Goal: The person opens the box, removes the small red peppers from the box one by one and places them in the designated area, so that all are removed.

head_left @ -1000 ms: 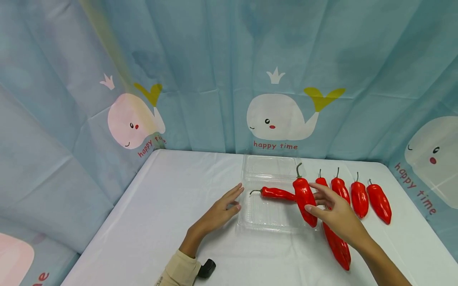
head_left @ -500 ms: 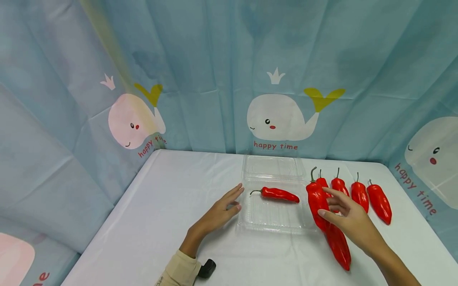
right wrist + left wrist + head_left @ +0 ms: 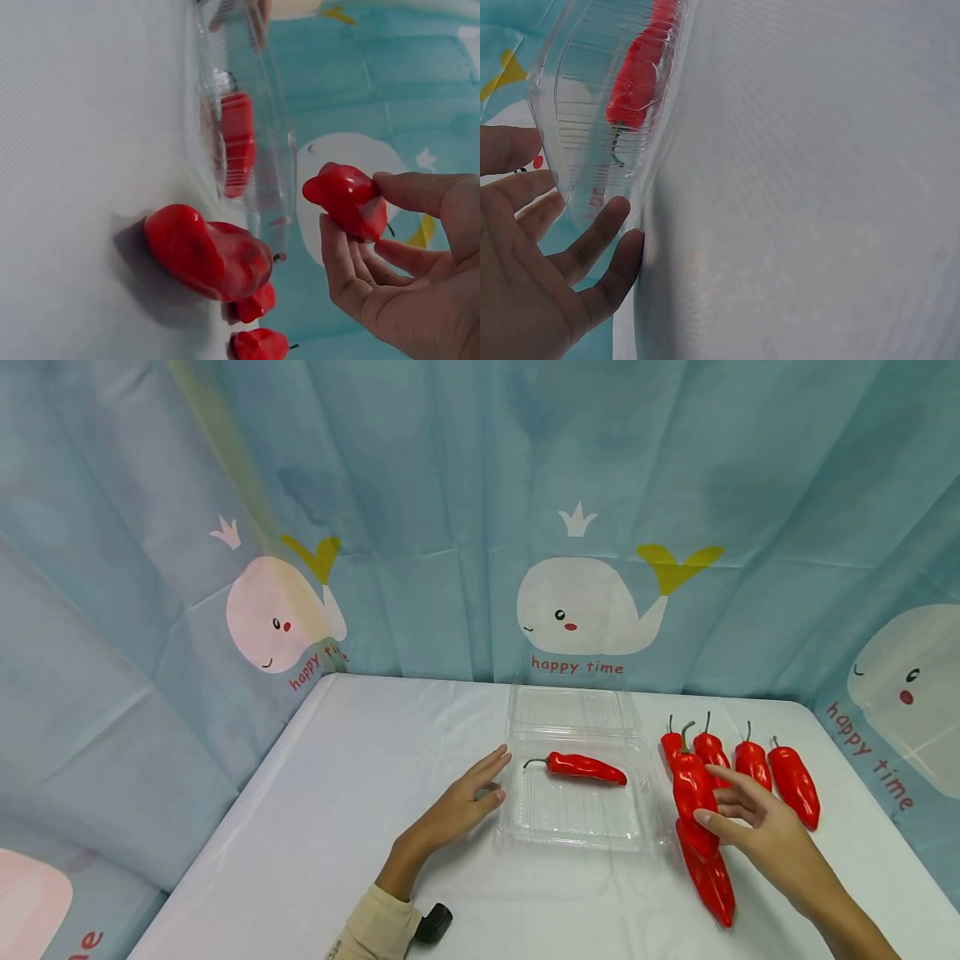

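My right hand (image 3: pixel 772 835) pinches a long red pepper (image 3: pixel 693 802) between thumb and fingers, its green stem pointing away. In the right wrist view the held pepper (image 3: pixel 349 199) is seen end-on, raised off the table. Below it in the head view lies another red pepper (image 3: pixel 708 885), its upper part covered by the held one. A clear plastic clamshell box (image 3: pixel 577 822) stands with its lid laid back. Inside, near the back, lies one red pepper (image 3: pixel 585 767) crosswise. My left hand (image 3: pixel 461 806) has relaxed, spread fingers, with fingertips (image 3: pixel 619 210) right at the box's left wall.
Several red peppers (image 3: pixel 795 785) lie in a row at the table's right side, stems toward the back. The box lid (image 3: pixel 573 706) lies near the back edge. A blue whale-print curtain (image 3: pixel 435 527) hangs behind the white-covered table (image 3: pixel 360 760).
My right hand has moved right and a little nearer with the held pepper, from over the box's right side to beyond its right edge. My left hand has stayed still.
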`<state>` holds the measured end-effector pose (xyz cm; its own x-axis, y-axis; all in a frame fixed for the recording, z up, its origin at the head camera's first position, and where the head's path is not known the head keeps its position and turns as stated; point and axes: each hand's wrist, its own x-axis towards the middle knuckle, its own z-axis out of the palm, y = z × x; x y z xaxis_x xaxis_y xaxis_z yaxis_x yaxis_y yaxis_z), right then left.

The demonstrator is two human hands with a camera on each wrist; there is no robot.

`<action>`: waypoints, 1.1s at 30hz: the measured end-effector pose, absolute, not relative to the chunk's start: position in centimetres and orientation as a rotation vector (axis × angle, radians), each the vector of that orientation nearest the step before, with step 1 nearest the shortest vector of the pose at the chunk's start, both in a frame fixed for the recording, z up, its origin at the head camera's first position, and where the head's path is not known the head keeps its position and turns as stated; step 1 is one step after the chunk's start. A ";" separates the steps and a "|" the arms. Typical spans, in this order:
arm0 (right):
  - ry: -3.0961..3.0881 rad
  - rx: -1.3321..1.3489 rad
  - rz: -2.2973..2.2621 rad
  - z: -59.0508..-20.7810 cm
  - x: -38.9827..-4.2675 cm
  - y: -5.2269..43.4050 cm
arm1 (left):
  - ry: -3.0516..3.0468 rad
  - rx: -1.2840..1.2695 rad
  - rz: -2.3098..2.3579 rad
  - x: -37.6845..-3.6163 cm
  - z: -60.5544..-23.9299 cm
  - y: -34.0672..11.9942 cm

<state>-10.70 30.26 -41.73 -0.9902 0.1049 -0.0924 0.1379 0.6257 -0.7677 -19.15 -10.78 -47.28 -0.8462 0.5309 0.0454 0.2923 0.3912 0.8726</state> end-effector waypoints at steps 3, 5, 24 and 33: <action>2.801 0.243 -1.311 -41.9 -10.5 30.7 | 2.408 0.730 1.439 -19.1 -47.3 -10.8; 2.804 0.264 -1.297 -42.2 -10.3 31.0 | 2.409 0.732 1.437 -19.1 -47.3 -10.8; 2.688 0.499 -1.243 -44.3 -9.3 33.8 | 2.430 0.733 1.416 -19.2 -47.3 -10.8; 2.633 0.555 -1.204 -45.1 -8.8 34.5 | 2.423 0.734 1.427 -19.2 -47.4 -10.8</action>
<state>-8.80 34.52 -45.09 -0.9113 0.2546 -0.3237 0.4114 0.5993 -0.6867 -19.18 -10.78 -47.39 -0.8464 0.5302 0.0502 0.3011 0.3987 0.8663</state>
